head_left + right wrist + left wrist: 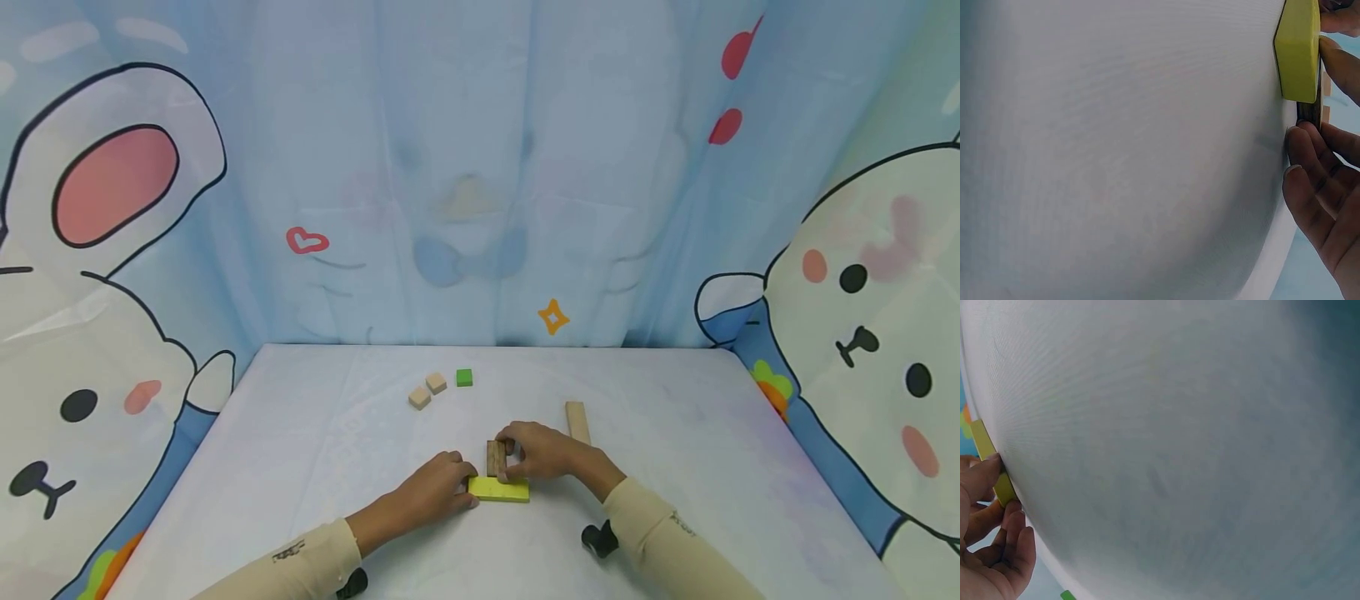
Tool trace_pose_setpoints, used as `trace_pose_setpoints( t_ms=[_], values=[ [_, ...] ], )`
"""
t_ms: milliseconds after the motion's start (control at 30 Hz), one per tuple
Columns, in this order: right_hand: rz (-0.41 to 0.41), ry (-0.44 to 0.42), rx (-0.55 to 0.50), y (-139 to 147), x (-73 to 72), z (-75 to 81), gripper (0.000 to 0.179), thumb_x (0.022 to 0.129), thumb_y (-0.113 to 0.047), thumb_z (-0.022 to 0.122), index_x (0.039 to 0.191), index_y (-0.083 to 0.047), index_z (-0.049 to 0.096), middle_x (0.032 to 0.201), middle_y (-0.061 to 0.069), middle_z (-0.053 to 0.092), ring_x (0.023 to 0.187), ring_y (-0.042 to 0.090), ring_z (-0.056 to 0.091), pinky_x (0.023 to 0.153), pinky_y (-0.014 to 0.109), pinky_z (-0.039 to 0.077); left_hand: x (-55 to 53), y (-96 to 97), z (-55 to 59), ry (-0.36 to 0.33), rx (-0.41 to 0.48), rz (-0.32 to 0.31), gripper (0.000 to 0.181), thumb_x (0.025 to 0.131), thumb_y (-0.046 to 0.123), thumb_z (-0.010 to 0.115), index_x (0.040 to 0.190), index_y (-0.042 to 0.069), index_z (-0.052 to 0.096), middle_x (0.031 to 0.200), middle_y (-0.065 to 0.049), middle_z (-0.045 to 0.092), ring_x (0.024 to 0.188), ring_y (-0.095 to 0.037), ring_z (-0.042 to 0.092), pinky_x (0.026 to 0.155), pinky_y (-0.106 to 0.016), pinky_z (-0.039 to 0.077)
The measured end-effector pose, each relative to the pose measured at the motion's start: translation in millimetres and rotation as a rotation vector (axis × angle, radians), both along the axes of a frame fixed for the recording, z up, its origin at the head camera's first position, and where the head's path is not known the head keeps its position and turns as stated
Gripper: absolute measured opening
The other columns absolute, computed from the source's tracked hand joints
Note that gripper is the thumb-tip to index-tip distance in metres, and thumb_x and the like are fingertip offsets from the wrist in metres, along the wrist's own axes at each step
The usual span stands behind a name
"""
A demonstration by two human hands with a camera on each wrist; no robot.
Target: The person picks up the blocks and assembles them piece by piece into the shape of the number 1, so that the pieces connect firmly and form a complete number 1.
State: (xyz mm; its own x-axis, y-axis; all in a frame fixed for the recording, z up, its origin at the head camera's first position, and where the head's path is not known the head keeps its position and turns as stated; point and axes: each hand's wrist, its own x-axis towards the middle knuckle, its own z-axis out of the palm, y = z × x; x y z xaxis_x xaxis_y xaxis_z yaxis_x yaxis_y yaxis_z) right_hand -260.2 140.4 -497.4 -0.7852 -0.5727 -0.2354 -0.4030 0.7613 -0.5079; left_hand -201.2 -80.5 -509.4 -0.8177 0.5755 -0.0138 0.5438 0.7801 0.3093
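A long yellow block [498, 490] lies crosswise on the table near its front. My left hand [437, 487] grips its left end between thumb and fingers; the left wrist view also has this yellow block [1004, 489] at its left edge. Right behind the yellow block is a dark brown wooden block [496, 458], pointing away from me. My right hand [543, 451] pinches this brown block from its right side, thumb close by the yellow block. In the right wrist view the brown block [1309, 112] is partly hidden behind the yellow block and the fingers.
Farther back stand two small pale wooden cubes [427, 392] and a green cube [464, 377]. A long pale wooden block [577, 422] lies behind my right wrist. The white-covered table [337, 433] ends at a blue cartoon curtain [465, 125].
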Motion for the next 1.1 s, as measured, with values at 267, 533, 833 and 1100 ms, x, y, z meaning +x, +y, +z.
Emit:
trace_pose_setpoints(
  t_ms=[267, 533, 833, 1100],
  values=[
    [0.005, -0.004, 0.009, 0.0, -0.4, 0.6, 0.057, 0.083, -0.035, 0.083, 0.129, -0.008, 0.062, 0.096, -0.007, 0.057, 0.085, 0.011, 0.052, 0.076, 0.030, 0.047, 1.5, 0.0, 1.3, -0.008, -0.003, 0.001, 0.035, 0.086, 0.029, 0.080, 0.114, 0.008, 0.073, 0.094, 0.004, 0.067, 0.082, -0.002, 0.053, 0.075, -0.018, 0.050],
    [0.005, 0.003, 0.000, 1.6, 1.6, 1.4, 0.059, 0.084, -0.034, 0.082, 0.133, -0.007, 0.061, 0.097, -0.007, 0.057, 0.085, 0.011, 0.052, 0.076, 0.029, 0.047, 0.1, 0.2, 0.3, -0.015, -0.013, 0.006, 0.035, 0.087, 0.030, 0.080, 0.114, 0.009, 0.073, 0.094, 0.004, 0.066, 0.081, -0.002, 0.052, 0.076, -0.018, 0.050],
    [0.017, 0.047, 0.013, 8.2, 5.8, 6.7, 0.065, 0.085, -0.038, 0.080, 0.138, -0.008, 0.058, 0.099, -0.007, 0.061, 0.082, 0.011, 0.053, 0.073, 0.029, 0.046, 0.8, 0.6, 1.8, -0.007, -0.015, 0.007, 0.035, 0.086, 0.029, 0.080, 0.114, 0.009, 0.073, 0.094, 0.004, 0.067, 0.080, -0.002, 0.052, 0.076, -0.018, 0.050],
    [-0.048, 0.104, 0.045, 18.4, 7.0, 12.4, 0.061, 0.084, -0.040, 0.080, 0.136, -0.014, 0.062, 0.095, -0.008, 0.063, 0.073, 0.010, 0.052, 0.066, 0.028, 0.046, 1.3, 0.1, 1.2, 0.001, -0.019, 0.002, 0.035, 0.086, 0.029, 0.080, 0.115, 0.010, 0.073, 0.095, 0.004, 0.067, 0.081, -0.001, 0.054, 0.077, -0.018, 0.051]
  ],
)
